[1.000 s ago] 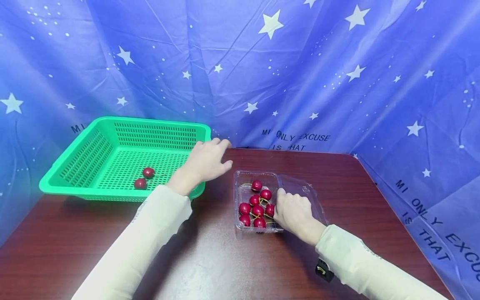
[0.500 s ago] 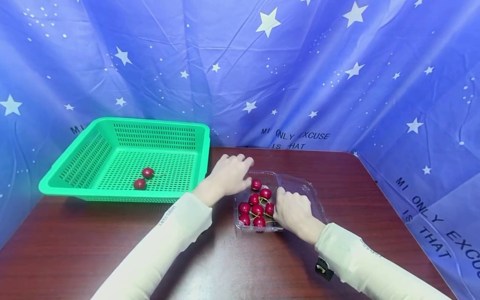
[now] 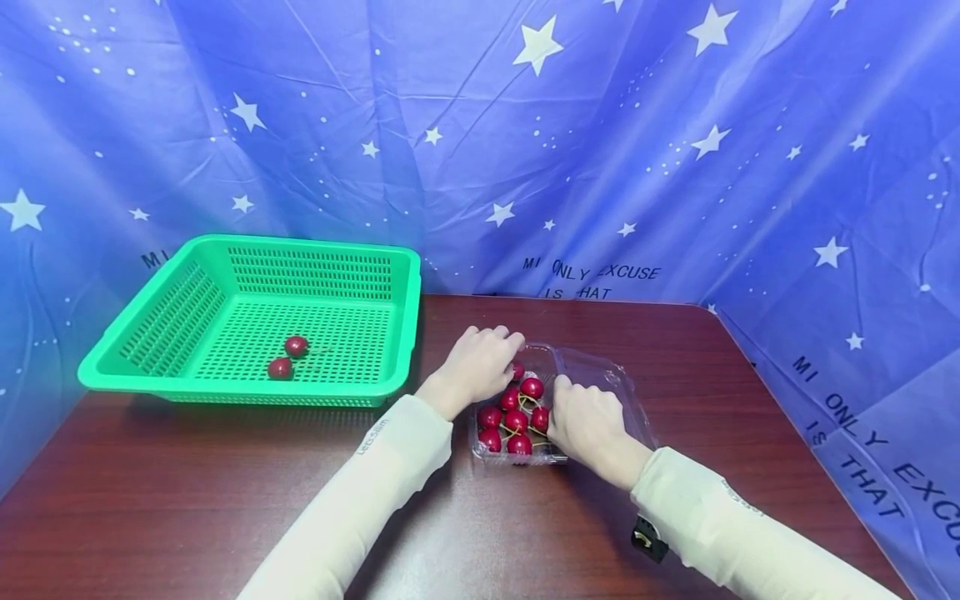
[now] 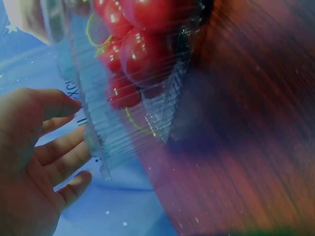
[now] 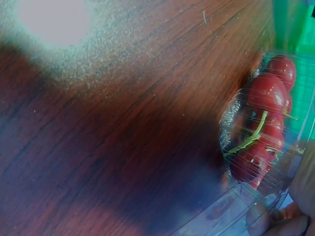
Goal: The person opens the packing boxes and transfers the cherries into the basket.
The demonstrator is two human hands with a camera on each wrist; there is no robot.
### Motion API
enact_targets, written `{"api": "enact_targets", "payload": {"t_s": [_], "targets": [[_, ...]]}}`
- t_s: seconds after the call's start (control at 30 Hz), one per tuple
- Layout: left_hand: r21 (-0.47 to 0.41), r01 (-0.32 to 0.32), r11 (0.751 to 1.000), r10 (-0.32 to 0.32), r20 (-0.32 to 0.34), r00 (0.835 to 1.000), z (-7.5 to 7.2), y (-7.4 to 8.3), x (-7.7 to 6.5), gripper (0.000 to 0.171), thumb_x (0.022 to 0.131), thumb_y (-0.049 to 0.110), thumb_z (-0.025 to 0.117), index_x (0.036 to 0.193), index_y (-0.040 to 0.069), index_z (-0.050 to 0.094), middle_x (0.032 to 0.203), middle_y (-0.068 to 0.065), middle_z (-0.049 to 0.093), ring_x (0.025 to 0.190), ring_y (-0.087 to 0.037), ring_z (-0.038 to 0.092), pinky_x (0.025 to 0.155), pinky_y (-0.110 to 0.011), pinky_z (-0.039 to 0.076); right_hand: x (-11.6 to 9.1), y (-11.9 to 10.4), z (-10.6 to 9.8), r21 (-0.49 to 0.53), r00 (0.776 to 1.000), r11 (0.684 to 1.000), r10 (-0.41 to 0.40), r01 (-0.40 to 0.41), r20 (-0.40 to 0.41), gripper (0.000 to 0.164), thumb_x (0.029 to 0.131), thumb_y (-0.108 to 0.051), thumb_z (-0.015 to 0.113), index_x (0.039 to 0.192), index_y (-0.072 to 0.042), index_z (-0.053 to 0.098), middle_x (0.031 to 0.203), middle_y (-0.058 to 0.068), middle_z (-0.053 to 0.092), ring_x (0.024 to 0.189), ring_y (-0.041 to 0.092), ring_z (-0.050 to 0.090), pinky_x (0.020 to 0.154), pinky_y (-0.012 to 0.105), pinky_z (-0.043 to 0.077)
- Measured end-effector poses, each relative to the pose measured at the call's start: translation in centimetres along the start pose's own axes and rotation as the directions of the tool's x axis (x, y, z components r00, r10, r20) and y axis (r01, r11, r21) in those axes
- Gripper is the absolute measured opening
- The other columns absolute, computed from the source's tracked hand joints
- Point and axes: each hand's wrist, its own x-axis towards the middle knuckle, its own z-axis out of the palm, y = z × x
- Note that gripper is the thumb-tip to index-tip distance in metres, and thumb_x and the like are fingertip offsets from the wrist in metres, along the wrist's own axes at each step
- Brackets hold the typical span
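A clear plastic box holding several red cherries with green stems stands right of centre on the table. My right hand grips the box's right edge, where the lid hinges. Over the far left corner, my left hand reaches across the rim, its fingers loosely bent and partly covering the rearmost cherry. From the left wrist, the thumb and fingers appear spread at the rim with no cherry visible between them. In the right wrist view, fingertips hold the plastic beside the cherries.
A green slotted basket stands on the left with two cherries on its floor. The box's clear lid lies folded out to the right. A blue star-printed curtain borders the back and right of the brown table.
My left hand has moved right, from beside the basket's right rim to over the box's far left corner. The right hand stays on the box, and the basket has not moved.
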Motion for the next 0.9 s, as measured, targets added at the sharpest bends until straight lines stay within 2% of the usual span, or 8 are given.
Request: {"api": "enact_targets", "payload": {"t_s": [0.23,0.5,0.63,0.9], "targets": [[0.026,0.016,1.000,-0.017,0.030,0.999,0.9,0.1,-0.3,0.025,0.089,0.019,0.062,0.112,0.014,0.067,0.102,-0.006,0.073,0.093,-0.023,0.069,0.080,-0.040,0.051,0.1,0.0,0.1,-0.003,1.000,1.000,-0.004,0.004,-0.007,0.018,0.075,-0.017,0.061,0.075,-0.003,0.049,0.064,0.020,0.066,0.058,0.040,0.063,0.046,0.052,0.051],[0.062,-0.002,0.998,0.000,0.030,1.000,2.0,0.5,-0.4,0.019,0.088,0.017,0.060,0.103,0.015,0.072,0.098,-0.005,0.072,0.090,-0.023,0.068,0.083,-0.041,0.046,0.0,-0.1,0.0,-0.007,1.000,1.000,0.004,-0.004,-0.007,0.019,0.074,-0.016,0.062,0.074,-0.003,0.049,0.064,0.020,0.066,0.059,0.040,0.064,0.047,0.052,0.051],[0.056,-0.005,0.998,0.003,0.035,0.999,2.1,0.8,-0.4,0.018,0.084,0.015,0.063,0.100,0.015,0.072,0.096,-0.005,0.071,0.089,-0.023,0.067,0.082,-0.041,0.044,0.0,-0.1,0.0,-0.008,1.000,1.000,0.007,-0.007,0.000,0.018,0.074,-0.016,0.062,0.075,-0.003,0.049,0.064,0.020,0.066,0.058,0.040,0.064,0.047,0.051,0.051],[0.059,-0.004,0.998,-0.001,0.087,0.996,2.1,0.7,-0.5,0.024,0.079,0.014,0.069,0.102,0.016,0.069,0.096,-0.004,0.070,0.089,-0.023,0.067,0.082,-0.040,0.044,0.1,-0.1,-0.1,-0.012,1.000,1.000,0.003,-0.003,0.015,0.018,0.074,-0.016,0.061,0.076,-0.003,0.049,0.064,0.020,0.066,0.058,0.039,0.063,0.046,0.050,0.050]]}}
